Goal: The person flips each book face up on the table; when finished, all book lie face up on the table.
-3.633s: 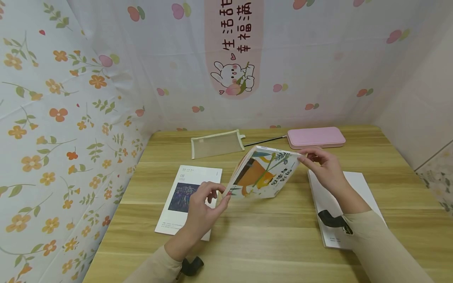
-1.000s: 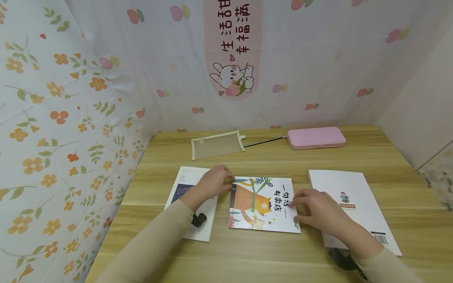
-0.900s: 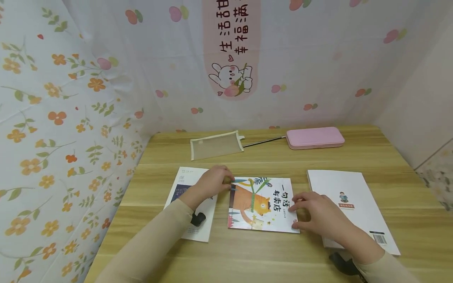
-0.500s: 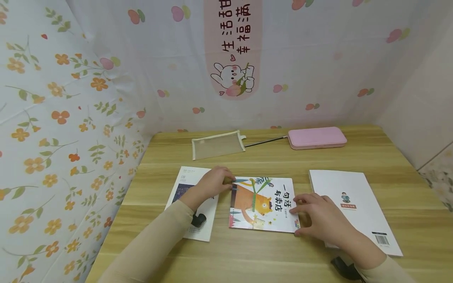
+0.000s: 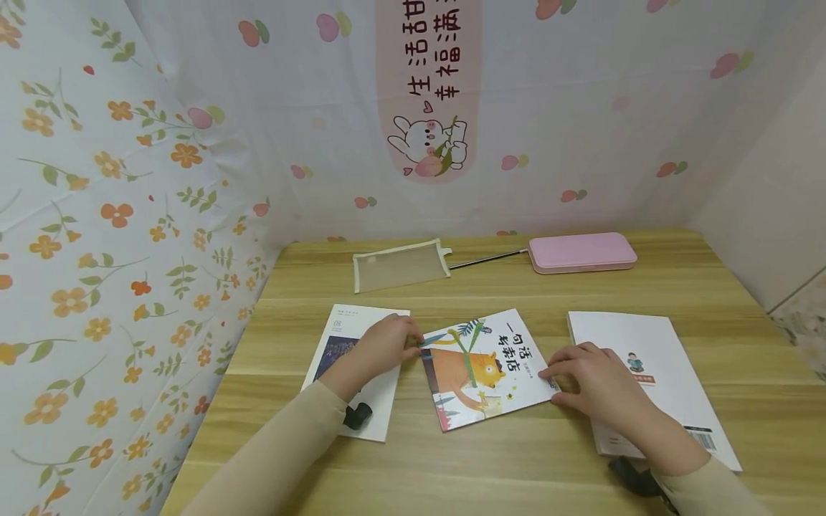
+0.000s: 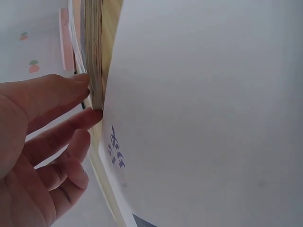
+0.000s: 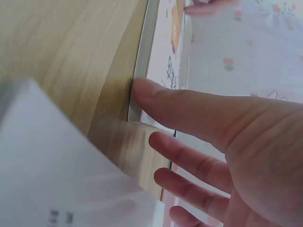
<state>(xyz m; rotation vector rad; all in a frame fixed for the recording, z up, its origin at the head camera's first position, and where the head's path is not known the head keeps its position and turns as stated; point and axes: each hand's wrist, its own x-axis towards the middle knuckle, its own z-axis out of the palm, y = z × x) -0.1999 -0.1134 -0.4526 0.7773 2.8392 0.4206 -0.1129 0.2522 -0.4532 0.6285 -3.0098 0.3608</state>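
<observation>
We are watching two hands working one book. The square white picture book with an orange cat on its cover (image 5: 487, 369) is lying about mid-tabletop (image 5: 477, 466), its sides running askew to the tabletop's far edge. Whether its whole underside is touching the wood, we are not managing to tell.

Fingers: the left hand (image 5: 381, 347) is pinching the book's far left corner between thumb and fingertips; the right hand (image 5: 600, 383) is pinching across its near right corner. Neither is letting go.

Progress, by our judgement: the picture book is already sitting between its neighbours, so the placing is looking mostly done; releasing it, and perhaps straightening it, is remaining. Toward the tabletop's left edge, a white rectangular book with a dark blue picture (image 5: 381, 394) is lying flat under the left hand. Toward the right edge, a plain white book with a barcode (image 5: 658, 362) is lying partly beneath the right forearm. No fingers are gripping either one.

Along the far edge, a cream-trimmed mesh pouch (image 5: 401, 266), a thin black rod (image 5: 488, 259) and a pink oblong case (image 5: 583, 251) are resting untouched.
</observation>
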